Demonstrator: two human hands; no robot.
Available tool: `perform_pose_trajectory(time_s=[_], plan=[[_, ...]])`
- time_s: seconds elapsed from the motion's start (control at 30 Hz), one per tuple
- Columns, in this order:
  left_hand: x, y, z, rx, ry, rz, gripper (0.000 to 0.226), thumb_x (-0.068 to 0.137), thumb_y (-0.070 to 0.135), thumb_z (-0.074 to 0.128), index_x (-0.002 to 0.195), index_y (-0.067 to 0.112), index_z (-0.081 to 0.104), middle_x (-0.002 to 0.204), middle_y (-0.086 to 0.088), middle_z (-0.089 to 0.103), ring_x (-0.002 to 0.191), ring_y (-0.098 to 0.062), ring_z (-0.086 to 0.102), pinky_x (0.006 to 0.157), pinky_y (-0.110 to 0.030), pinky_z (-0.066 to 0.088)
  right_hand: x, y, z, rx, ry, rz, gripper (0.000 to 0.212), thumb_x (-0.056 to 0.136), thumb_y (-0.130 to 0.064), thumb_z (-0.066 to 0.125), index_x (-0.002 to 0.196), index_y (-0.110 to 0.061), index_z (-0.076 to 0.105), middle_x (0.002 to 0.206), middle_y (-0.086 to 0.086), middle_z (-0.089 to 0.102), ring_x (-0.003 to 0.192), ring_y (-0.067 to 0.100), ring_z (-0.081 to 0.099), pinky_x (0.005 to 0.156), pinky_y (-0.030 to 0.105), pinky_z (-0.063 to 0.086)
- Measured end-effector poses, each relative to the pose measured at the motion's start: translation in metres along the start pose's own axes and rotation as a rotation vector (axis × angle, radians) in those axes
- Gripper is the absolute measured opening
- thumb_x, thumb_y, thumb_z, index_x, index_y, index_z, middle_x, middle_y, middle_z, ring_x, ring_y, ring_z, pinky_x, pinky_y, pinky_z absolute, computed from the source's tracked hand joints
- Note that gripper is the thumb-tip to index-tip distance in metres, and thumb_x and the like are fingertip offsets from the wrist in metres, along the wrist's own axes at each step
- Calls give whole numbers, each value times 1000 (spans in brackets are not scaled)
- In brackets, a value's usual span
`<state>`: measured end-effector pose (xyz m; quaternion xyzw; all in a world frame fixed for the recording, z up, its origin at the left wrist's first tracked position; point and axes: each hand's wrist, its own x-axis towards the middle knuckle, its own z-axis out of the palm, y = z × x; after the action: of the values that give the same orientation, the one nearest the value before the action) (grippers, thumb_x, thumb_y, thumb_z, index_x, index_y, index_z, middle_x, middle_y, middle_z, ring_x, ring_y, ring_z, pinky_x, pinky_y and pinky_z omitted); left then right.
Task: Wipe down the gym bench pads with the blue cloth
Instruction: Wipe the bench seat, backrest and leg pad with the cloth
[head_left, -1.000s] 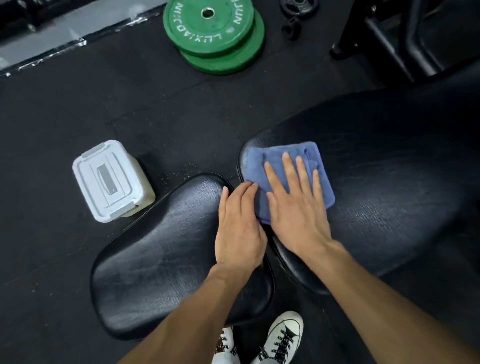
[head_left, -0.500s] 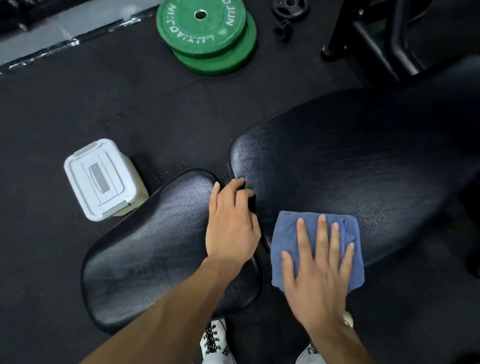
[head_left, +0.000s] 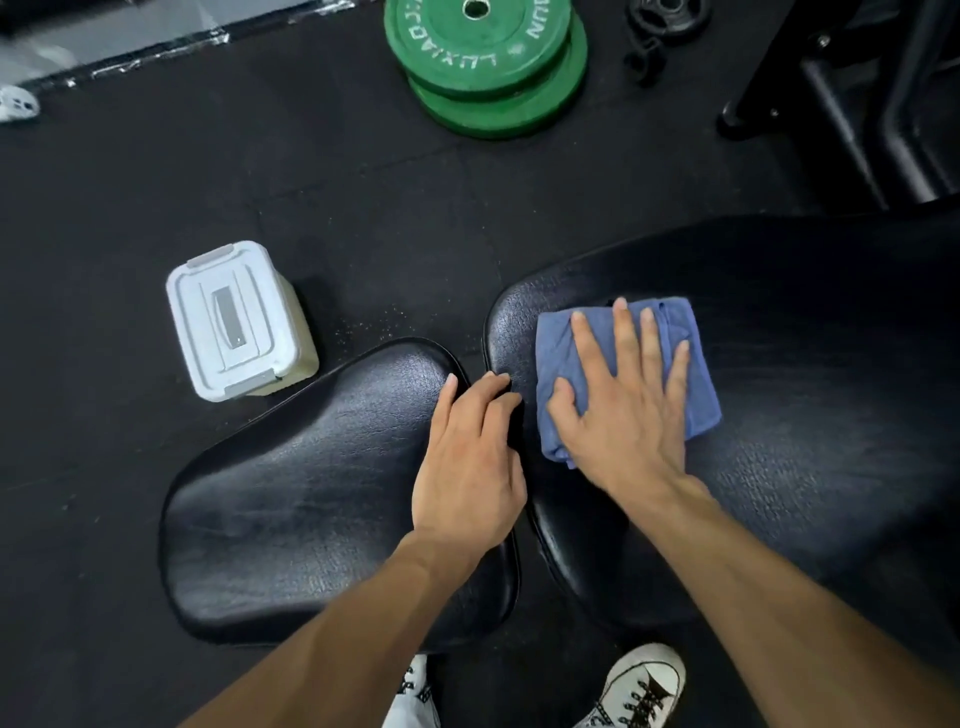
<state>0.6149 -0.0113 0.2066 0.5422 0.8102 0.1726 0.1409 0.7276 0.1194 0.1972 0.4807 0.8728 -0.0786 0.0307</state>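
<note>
My left hand (head_left: 470, 467) rests on the seat pad (head_left: 311, 493), fingertips curled over its edge into the gap, holding nothing. My right hand (head_left: 623, 410), fingers straight and spread, presses the blue cloth (head_left: 696, 358) flat on the back pad (head_left: 805, 415). Half a second ago the cloth was at the pad's near edge; now it's back up near the far rounded end, so I judge I'm scrubbing back and forth. Beyond sit a white box (head_left: 239, 322) and 2 green plates (head_left: 488, 57).

We see even, fairly dim overhead light, with soft sheen on the two black vinyl bench pads (head_left: 322, 499) and almost no hard shadows. Wide-angle bending curves the edges, and the top-left corner smears with blur.
</note>
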Motion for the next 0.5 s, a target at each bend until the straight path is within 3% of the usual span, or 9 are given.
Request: perform_pose_trajectory(time_s=[0.1,0.27,0.5], plan=[[0,0,2,-7,4,-6,48,86,12,53,134,7,57,146,-7,53,145,-20,41,128,-48,19,34,-3,-5,11,-18,-41,74,95,-53,28,164,-27,21,173,15,12,160,35,5,126,66,5],[1,2,1,-5,26,-23,48,85,15,48,131,6,59,143,-8,54,143,-22,44,129,-47,16,70,-11,-10,5,-55,-57,77,95,-65,19,164,-31,16,174,14,6,160,35,-1,124,68,1],[2,5,1,16,37,-25,46,84,14,49,128,6,59,142,-8,55,139,-23,46,129,-46,18,102,-20,-17,42,-104,-35,77,95,-73,26,161,-33,25,174,13,6,160,35,-5,123,69,-4]])
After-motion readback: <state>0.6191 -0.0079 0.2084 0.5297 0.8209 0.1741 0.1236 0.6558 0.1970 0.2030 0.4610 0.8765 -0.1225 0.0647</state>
